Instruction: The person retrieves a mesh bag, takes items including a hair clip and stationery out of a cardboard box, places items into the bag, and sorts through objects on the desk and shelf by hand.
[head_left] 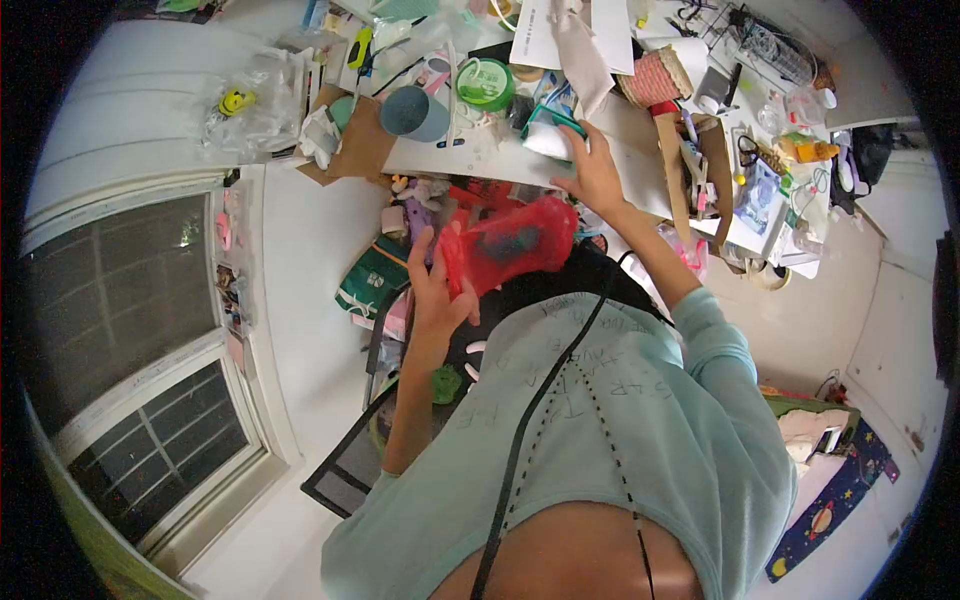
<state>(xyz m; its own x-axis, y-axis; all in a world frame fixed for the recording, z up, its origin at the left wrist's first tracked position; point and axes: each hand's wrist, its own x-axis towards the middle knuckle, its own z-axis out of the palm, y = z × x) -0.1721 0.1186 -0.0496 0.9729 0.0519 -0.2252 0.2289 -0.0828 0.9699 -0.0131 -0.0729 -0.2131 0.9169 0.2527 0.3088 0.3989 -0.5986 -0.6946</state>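
My left hand (436,290) holds a red plastic bag (530,240) at its left end, thumb and fingers around the gathered film. Something dark shows through the bag, but I cannot make out what. At the table's front edge, my right hand (597,175) grips a small white packet with green edging (548,140) by its right side. The packet is over the tabletop, right of a grey-blue cup (412,114) and below a round green-lidded tub (485,85).
The cluttered white table (640,150) carries a cardboard box (695,180), a pink woven basket (655,78), papers and a yellow-green cutter (361,48). A dark green bag (372,275) hangs below its left side. A chair armrest (350,440) stands at my left.
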